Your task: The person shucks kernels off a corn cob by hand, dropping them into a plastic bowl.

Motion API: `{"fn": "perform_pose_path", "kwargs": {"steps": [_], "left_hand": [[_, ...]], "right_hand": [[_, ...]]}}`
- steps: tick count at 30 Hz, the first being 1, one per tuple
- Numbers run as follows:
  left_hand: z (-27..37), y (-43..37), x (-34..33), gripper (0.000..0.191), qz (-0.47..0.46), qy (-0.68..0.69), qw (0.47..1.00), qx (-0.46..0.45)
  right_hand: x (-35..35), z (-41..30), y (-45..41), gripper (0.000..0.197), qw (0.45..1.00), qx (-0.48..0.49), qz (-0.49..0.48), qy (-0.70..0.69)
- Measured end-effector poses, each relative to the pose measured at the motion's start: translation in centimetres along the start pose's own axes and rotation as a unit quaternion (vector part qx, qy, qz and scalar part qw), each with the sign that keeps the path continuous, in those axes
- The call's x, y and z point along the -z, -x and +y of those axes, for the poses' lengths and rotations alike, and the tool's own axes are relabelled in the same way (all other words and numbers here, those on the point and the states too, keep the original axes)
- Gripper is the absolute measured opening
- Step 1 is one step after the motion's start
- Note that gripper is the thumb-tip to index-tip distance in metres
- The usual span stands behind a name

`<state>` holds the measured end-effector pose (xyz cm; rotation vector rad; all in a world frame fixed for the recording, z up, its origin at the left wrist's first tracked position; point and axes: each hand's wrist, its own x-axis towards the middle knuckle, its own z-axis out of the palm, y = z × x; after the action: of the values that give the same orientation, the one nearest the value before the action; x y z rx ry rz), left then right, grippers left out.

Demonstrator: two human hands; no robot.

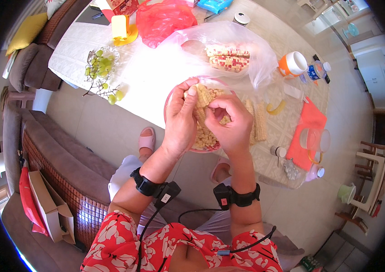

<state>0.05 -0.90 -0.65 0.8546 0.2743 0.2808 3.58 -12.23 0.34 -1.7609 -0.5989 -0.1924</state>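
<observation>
My left hand (183, 115) is closed around a pale yellow corn cob (202, 108), its thumb lying along the top. The fingers of my right hand (231, 119) are bent against the cob's side, touching the kernels. Below both hands is a bowl with a pink rim (166, 112), holding many loose corn kernels (206, 138). Right of the bowl lie stripped cobs (260, 122), partly behind my right hand. Beyond the bowl, red-and-white speckled corn cobs (230, 63) rest in a clear plastic bag (260, 44).
Green grapes (102, 66) lie to the left, near a yellow stand (121, 30) and a red plastic bag (165, 20). To the right are an orange-and-white mug (293, 64), a water bottle (318, 70), a coral cloth (303, 136), a glass mug (315, 139) and a small jar (277, 151).
</observation>
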Motion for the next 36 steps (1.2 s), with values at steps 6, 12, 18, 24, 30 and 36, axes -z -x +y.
{"fn": "perform_pose_path", "kwargs": {"steps": [6, 12, 18, 24, 30, 36], "left_hand": [[1.2, 0.1, -1.0, 0.030, 0.022, 0.027, 0.999, -0.012], [1.5, -0.3, -0.3, 0.033, 0.031, 0.031, 0.999, -0.001], [1.2, -0.2, -0.1, 0.034, 0.018, 0.021, 1.000, 0.005], [1.4, -0.1, -0.5, 0.032, 0.017, 0.006, 1.000, 0.005], [0.7, -0.1, 0.0, 0.031, 0.035, -0.002, 0.999, 0.018], [0.6, -0.1, -0.1, 0.029, 0.018, -0.080, 0.996, -0.031]], "right_hand": [[0.4, 0.6, 0.4, 0.017, 0.998, -0.058, 0.034, 0.017], [0.4, 0.8, 0.2, 0.014, 0.997, -0.053, 0.015, 0.049], [-0.8, 0.0, 0.7, 0.017, 0.938, -0.249, 0.022, -0.242], [-0.8, -0.3, 0.6, 0.018, 0.925, -0.268, 0.016, -0.268], [-0.1, 0.0, 0.5, 0.019, 0.906, -0.293, -0.011, -0.305], [0.0, -0.3, 0.4, 0.017, 0.890, -0.330, -0.003, -0.315]]}}
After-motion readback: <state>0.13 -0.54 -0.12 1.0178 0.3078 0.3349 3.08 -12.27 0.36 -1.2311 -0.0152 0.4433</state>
